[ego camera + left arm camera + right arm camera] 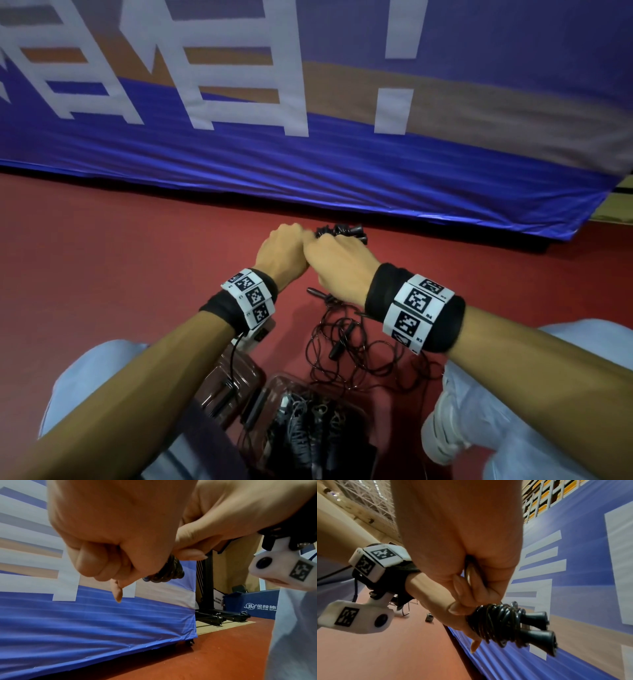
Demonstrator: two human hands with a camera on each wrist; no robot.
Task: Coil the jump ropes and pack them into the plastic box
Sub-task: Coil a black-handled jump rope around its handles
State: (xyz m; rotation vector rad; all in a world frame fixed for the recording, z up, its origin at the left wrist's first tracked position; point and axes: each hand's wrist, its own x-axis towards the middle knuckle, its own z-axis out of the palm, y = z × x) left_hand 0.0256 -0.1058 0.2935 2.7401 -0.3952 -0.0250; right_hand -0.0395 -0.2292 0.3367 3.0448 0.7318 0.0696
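Red gym floor (120,260) meets blue banner (308,178); both hands (308,257) pinch one coiled jump rope (498,623).

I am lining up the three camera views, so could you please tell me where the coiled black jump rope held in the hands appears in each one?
Head: the coiled jump rope sits upper centre, just beyond the knuckles.
Left wrist: centre, poking out right of the left hand.
Right wrist: lower right of centre, both handle ends pointing right, below the right hand.
Shared landmark: the blue banner behind.

Black wristbands (416,308) with white coded tags, pale blue trousers (565,394).
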